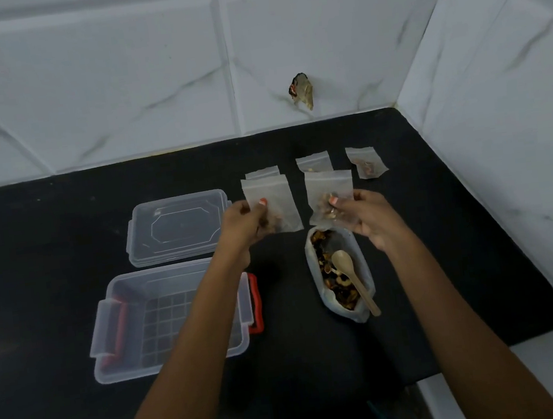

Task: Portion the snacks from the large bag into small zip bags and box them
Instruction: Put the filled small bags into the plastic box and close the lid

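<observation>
My left hand [244, 225] pinches a small zip bag [275, 197] with a few snacks at its bottom. My right hand [367, 218] pinches a second small zip bag [327, 188] holding snacks. Both bags are held upright above the black counter. Below my right hand lies the large open snack bag [361, 270] with a wooden spoon [349, 271] resting in it. A clear plastic box [135, 316] with red latches sits open under my left forearm. Its clear lid [177, 225] lies behind it.
Three more small zip bags lie on the counter farther back: one [262, 173] behind the left bag, one [313, 163] in the middle, one [366, 162] at the right. White tiled walls close the back and right. The counter's front right edge [524, 336] steps inward.
</observation>
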Demonstrator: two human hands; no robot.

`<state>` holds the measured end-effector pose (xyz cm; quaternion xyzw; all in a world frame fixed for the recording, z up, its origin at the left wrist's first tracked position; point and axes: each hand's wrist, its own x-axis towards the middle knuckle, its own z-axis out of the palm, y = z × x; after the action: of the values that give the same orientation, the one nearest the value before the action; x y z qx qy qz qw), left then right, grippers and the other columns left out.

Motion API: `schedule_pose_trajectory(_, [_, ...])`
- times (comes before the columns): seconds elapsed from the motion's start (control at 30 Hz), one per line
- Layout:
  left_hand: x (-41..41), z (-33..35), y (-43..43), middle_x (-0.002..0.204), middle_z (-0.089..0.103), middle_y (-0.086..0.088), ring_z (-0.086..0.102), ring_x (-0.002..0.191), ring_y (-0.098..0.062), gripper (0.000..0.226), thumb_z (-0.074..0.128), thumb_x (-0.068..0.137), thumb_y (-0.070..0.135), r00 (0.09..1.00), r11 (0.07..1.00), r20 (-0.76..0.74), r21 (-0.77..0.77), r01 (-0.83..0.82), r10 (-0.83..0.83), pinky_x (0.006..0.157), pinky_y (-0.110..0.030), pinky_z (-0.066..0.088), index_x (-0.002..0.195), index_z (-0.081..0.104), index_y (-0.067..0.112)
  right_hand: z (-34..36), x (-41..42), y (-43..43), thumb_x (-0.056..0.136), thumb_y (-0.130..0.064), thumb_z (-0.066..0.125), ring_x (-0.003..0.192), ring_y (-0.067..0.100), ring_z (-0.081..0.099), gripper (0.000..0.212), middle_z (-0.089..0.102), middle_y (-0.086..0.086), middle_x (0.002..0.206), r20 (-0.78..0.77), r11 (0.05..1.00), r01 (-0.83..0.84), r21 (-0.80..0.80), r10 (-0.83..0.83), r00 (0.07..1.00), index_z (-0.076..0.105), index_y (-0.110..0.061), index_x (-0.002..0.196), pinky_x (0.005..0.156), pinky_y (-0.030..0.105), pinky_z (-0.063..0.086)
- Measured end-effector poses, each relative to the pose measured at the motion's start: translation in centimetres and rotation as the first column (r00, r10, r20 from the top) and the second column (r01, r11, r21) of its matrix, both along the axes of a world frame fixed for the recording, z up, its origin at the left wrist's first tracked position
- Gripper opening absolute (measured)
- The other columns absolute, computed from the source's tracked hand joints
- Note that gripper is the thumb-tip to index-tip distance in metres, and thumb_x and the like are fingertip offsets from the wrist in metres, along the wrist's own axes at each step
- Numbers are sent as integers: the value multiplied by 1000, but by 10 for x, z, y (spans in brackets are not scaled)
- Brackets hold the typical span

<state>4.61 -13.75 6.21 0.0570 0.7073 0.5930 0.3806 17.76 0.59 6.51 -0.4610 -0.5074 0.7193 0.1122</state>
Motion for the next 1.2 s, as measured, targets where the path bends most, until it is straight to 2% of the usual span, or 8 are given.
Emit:
schedule_pose_trajectory(0.37, [-38, 3, -142, 99, 65, -7, 67, 87, -16, 18, 52, 93, 17, 998, 994, -56, -103, 21, -27, 66, -26, 57, 109, 54, 11, 10, -28, -126, 79, -13, 69, 91, 13, 67, 40, 67, 4, 106, 24, 989, -143, 37, 143, 989, 55, -11, 117, 68, 24, 56])
schedule_pose_trajectory(0.6, [-56, -17, -191, 88, 64, -11, 66, 79, -19, 8, 53, 92, 13, 977, 953, -159, -290, 89, -140, 71, -30, 55, 95, 57, 6, -15, -52, -188, 81, -17, 70, 94, 13, 61, 44, 62, 3, 114, 184, 933, -252, 257, 208, 961, 48, -15, 119, 74, 25, 52])
schedule_pose_trajectory(0.73, [-51, -32, -196, 100, 61, -14, 64, 90, -28, 19, 52, 92, 12, 952, 922, -215, -365, 127, -217, 83, -47, 54, 110, 48, 7, -15, -59, -211, 88, -30, 59, 100, 21, 58, 47, 57, 1, 116, 525, 678, -492, 546, 181, 831, 39, -22, 130, 75, 29, 43])
schedule_pose_trajectory(0.87, [-42, -43, -191, 99, 55, -10, 57, 87, -23, 31, 50, 91, 5, 905, 899, -332, -423, 109, -266, 77, -37, 51, 120, 38, 6, -22, -68, -236, 92, -20, 52, 82, 15, 48, 49, 43, -5, 90, 615, 521, -593, 614, 156, 773, 31, -21, 136, 68, 31, 41])
schedule_pose_trajectory(1.0, [-38, -52, -182, 81, 43, 0, 46, 67, -11, 37, 47, 90, -4, 871, 887, -396, -453, 91, -291, 56, -25, 43, 122, 29, 3, -35, -78, -242, 93, -6, 41, 95, 33, 52, 38, 34, 4, 91, 654, 476, -636, 607, 156, 741, 32, -4, 130, 81, 34, 42])
schedule_pose_trajectory(1.07, [-37, -57, -180, 73, 39, 3, 42, 61, -8, 36, 44, 91, -3, 866, 867, -397, -493, 77, -303, 57, -27, 41, 122, 27, 3, -44, -81, -240, 93, -6, 40, 85, 30, 45, 33, 35, 9, 93, 715, 382, -724, 574, 198, 671, 36, -1, 125, 75, 32, 37])
schedule_pose_trajectory(1.13, [-37, -63, -180, 73, 39, 3, 43, 64, -10, 41, 40, 93, -1, 865, 856, -394, -512, 76, -312, 65, -29, 42, 129, 22, 3, -52, -82, -239, 96, -22, 41, 77, 21, 43, 22, 41, 7, 86, 773, 349, -773, 530, 178, 610, 48, -4, 108, 68, 30, 36])
schedule_pose_trajectory(1.2, [-36, -65, -179, 77, 42, 1, 47, 71, -14, 45, 36, 95, 2, 854, 849, -406, -522, 77, -326, 68, -29, 42, 135, 17, 3, -53, -81, -244, 98, -42, 31, 70, 14, 49, 37, 48, 1, 74, 757, 472, -703, 532, 108, 644, 52, -15, 84, 65, 25, 41])
